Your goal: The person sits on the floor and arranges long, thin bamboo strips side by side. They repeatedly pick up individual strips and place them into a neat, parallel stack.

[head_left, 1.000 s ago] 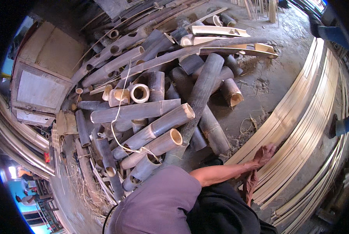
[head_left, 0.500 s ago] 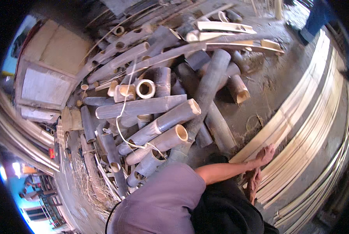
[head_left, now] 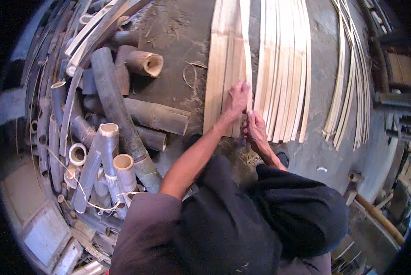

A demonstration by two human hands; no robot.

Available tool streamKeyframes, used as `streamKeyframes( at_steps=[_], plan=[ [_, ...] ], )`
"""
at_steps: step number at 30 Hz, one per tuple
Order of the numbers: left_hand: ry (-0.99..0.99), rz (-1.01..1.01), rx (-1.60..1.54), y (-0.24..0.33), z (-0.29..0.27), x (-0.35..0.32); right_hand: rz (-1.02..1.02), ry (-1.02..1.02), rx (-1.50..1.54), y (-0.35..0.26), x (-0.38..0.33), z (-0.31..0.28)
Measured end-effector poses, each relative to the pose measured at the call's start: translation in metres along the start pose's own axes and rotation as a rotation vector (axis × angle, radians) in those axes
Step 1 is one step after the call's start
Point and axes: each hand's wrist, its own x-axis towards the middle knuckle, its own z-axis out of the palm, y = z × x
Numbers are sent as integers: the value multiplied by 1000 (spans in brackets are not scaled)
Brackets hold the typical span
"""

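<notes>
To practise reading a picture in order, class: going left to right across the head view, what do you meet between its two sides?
Pale framed panel, long dark bamboo pole, left hand, right hand, broad row of pale strips, thin loose strips.

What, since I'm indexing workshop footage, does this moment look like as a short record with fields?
Left hand: closed on a narrow pale strip
Right hand: just below the left in the picture, fingers curled near the same strip; closure of its grip unclear
Centre floor: flat pale slats laid lengthwise in two groups
Right side: thinner strips in a loose bundle
Left side: pile of dark bamboo tubes, some showing pale cut ends
</notes>
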Motion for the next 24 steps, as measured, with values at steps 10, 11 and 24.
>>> streamKeyframes(
  at_steps=[10, 11, 24],
  plan=[
    [55, 618, 894, 27, -23, 6, -294, 299, -118, 12, 4, -12],
    [45, 640, 983, 22, -23, 7, -251, 288, -59, 18, 3, -11],
    [-89, 563, 1255, -7, -30, 17, -235, 153, -251, -10, 16, -8]
  ],
)
